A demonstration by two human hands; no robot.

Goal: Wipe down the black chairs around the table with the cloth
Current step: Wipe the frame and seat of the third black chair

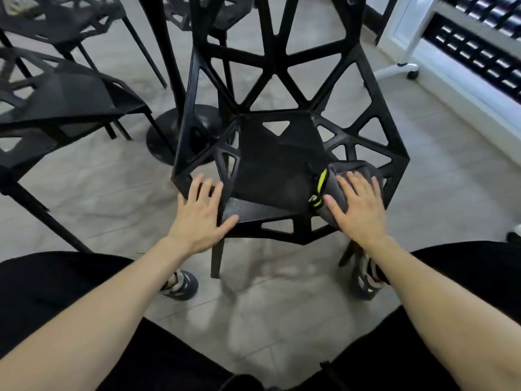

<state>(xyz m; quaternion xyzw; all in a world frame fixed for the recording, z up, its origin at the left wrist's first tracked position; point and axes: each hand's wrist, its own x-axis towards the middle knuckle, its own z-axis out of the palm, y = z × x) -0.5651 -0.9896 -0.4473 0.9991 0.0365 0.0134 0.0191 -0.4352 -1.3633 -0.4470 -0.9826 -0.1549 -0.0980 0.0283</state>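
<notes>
Head view: one black chair [282, 153] front and centre, seat facing the person, angular cut-out frame. Two more black chairs on the left, one near [70, 100] and one further back [56, 15]; part of a fourth [197, 12] shows at top behind the table's pedestal base [174, 136]. One grey cloth [349, 176] with a yellow-green tag lies bunched on the front chair's right seat edge. Right hand [355, 204] lies flat on the cloth, fingers straight and spread, pressing it down. Left hand [200, 210] rests on the seat's left front corner, fingers spread, thumb along the front edge, holding nothing. Two shoes [180, 283] on the tiled floor, one under each arm. White furniture [423, 38] at upper right.
</notes>
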